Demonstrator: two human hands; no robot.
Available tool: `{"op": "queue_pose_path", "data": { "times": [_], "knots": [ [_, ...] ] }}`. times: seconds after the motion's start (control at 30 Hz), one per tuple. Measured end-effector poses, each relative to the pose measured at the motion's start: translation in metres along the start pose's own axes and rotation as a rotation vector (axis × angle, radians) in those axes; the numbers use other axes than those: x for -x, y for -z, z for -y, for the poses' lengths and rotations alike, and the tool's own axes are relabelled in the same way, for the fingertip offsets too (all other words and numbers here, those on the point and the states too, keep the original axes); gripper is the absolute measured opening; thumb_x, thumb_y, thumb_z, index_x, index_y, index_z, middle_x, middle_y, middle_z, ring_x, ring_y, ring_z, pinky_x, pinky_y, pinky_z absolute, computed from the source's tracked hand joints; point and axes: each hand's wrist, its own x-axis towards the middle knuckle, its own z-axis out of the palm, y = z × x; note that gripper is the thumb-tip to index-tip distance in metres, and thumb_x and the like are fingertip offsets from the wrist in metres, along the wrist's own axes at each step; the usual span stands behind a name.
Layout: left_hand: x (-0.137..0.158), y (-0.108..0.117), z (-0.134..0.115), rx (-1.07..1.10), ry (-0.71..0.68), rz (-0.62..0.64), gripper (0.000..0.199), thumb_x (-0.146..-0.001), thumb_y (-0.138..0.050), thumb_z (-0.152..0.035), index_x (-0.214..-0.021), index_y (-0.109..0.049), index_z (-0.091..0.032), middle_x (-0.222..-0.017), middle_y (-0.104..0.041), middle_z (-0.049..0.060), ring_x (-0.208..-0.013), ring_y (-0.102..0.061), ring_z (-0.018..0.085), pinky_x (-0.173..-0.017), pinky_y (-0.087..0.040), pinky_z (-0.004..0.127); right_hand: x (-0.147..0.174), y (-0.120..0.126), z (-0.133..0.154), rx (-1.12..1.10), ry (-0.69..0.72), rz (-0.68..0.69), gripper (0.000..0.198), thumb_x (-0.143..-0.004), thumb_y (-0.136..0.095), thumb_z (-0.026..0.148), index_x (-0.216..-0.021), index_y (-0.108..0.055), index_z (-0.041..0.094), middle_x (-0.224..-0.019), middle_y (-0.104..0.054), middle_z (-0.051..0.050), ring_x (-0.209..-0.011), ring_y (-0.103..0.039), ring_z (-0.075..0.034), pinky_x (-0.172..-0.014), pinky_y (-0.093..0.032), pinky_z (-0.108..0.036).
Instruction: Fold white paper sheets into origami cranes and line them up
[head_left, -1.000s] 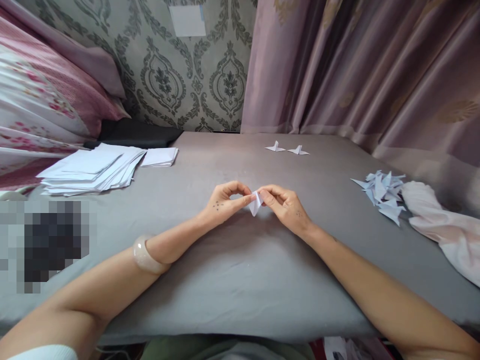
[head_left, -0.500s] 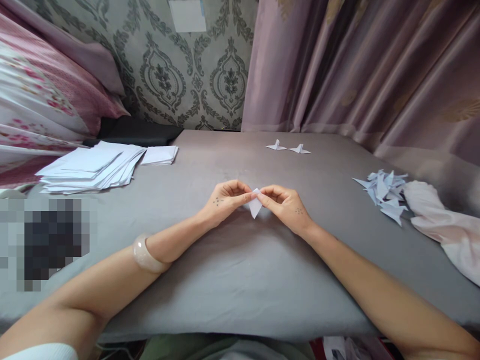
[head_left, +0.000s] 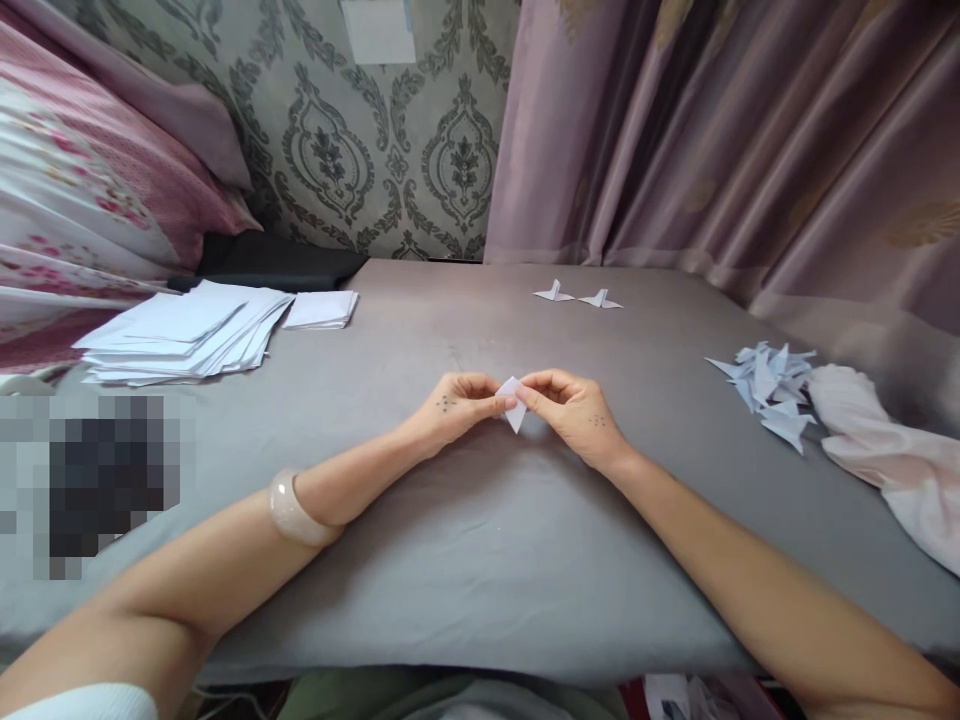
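A small piece of folded white paper (head_left: 516,412), kite-shaped with its point toward me, is held just above the grey cloth in the middle of the table. My left hand (head_left: 466,405) pinches its left edge between thumb and fingers. On the other side, my right hand (head_left: 566,405) grips it the same way, its thumb lying on the front face. The thumbs nearly meet over the paper, and the fingertips behind it are hidden. Beyond the hands stand two folded paper cranes (head_left: 555,292), wings spread, side by side.
Stacked white sheets (head_left: 172,335) lie at the left, beside a smaller stack of paper (head_left: 322,310). A heap of folded paper pieces (head_left: 772,380) rests at the right, touching a pale bundled cloth (head_left: 885,440). Curtains (head_left: 675,140) hang behind the grey-covered table (head_left: 480,560).
My left hand has shifted slightly down and right, its thumb now lower on the paper. The folded paper's lower tip has moved a little to the right. My right hand has barely moved.
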Motion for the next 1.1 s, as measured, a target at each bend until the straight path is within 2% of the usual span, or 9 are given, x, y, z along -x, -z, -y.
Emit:
{"op": "queue_pose_path", "data": {
  "times": [0.13,0.27,0.37,0.5,0.67,0.83,0.93,1.1],
  "knots": [
    [-0.004,0.0,0.002,0.155,-0.03,-0.048,0.023,-0.068,-0.078,-0.035,-0.077,-0.071,-0.015,-0.07,-0.065,0.001,-0.065,-0.056,0.01,-0.062,-0.039,0.024,0.001,-0.002,0.0,-0.002,-0.05,0.063,0.029,-0.072,-0.072,0.043,-0.089,-0.067,0.02,-0.086,-0.072,-0.004,-0.08,-0.065,-0.016,-0.074,-0.05,-0.032],
    [-0.006,-0.001,0.004,0.295,-0.029,-0.044,0.025,-0.067,-0.078,-0.029,-0.085,-0.069,-0.015,-0.08,-0.069,0.004,-0.075,-0.061,0.013,-0.068,-0.042,0.026,0.001,-0.002,0.0,0.016,-0.076,0.08,0.03,-0.073,-0.07,0.045,-0.086,-0.067,0.019,-0.084,-0.071,-0.005,-0.078,-0.064,-0.016,-0.073,-0.05,-0.032],
    [-0.004,-0.002,0.001,0.248,-0.001,-0.043,0.022,-0.067,-0.077,-0.026,-0.082,-0.065,-0.014,-0.08,-0.069,0.004,-0.078,-0.062,0.014,-0.069,-0.041,0.025,0.0,0.0,-0.002,0.019,-0.062,0.017,0.029,-0.073,-0.07,0.045,-0.084,-0.067,0.019,-0.078,-0.069,-0.003,-0.075,-0.063,-0.016,-0.072,-0.049,-0.031],
    [0.001,-0.005,-0.004,0.138,0.063,-0.011,0.022,-0.066,-0.077,-0.027,-0.076,-0.063,-0.014,-0.07,-0.063,-0.001,-0.063,-0.055,0.009,-0.062,-0.038,0.023,-0.003,0.002,-0.004,0.046,-0.047,-0.045,0.027,-0.072,-0.071,0.043,-0.084,-0.068,0.019,-0.071,-0.066,-0.001,-0.069,-0.059,-0.014,-0.068,-0.047,-0.03],
    [0.004,-0.008,-0.005,0.113,0.048,0.028,0.027,-0.069,-0.077,-0.035,-0.082,-0.064,-0.014,-0.071,-0.062,-0.002,-0.062,-0.053,0.008,-0.059,-0.037,0.021,-0.002,0.001,-0.001,0.075,-0.003,0.009,0.025,-0.071,-0.072,0.041,-0.083,-0.068,0.019,-0.076,-0.067,-0.002,-0.071,-0.061,-0.015,-0.07,-0.048,-0.03],
    [0.004,-0.008,-0.005,0.04,-0.005,-0.003,0.029,-0.071,-0.075,-0.042,-0.078,-0.068,-0.015,-0.069,-0.063,0.0,-0.061,-0.052,0.008,-0.058,-0.038,0.021,0.001,0.0,-0.001,0.023,-0.007,0.068,0.029,-0.072,-0.072,0.043,-0.091,-0.067,0.022,-0.079,-0.069,-0.002,-0.076,-0.064,-0.016,-0.075,-0.05,-0.032],
    [0.004,-0.008,-0.005,0.027,-0.013,-0.032,0.029,-0.067,-0.077,-0.042,-0.073,-0.068,-0.015,-0.067,-0.064,0.0,-0.059,-0.052,0.009,-0.059,-0.041,0.022,0.002,-0.002,-0.001,-0.003,0.004,0.081,0.024,-0.073,-0.072,0.043,-0.084,-0.069,0.022,-0.081,-0.07,-0.003,-0.079,-0.064,-0.017,-0.079,-0.05,-0.033],
    [0.004,-0.007,-0.004,-0.025,0.044,-0.028,0.028,-0.066,-0.078,-0.042,-0.071,-0.068,-0.015,-0.063,-0.066,0.001,-0.054,-0.054,0.01,-0.055,-0.041,0.023,0.002,-0.002,0.0,0.04,0.018,0.036,0.021,-0.073,-0.069,0.043,-0.071,-0.071,0.022,-0.077,-0.066,-0.001,-0.077,-0.06,-0.016,-0.076,-0.047,-0.031]
  ]
}}
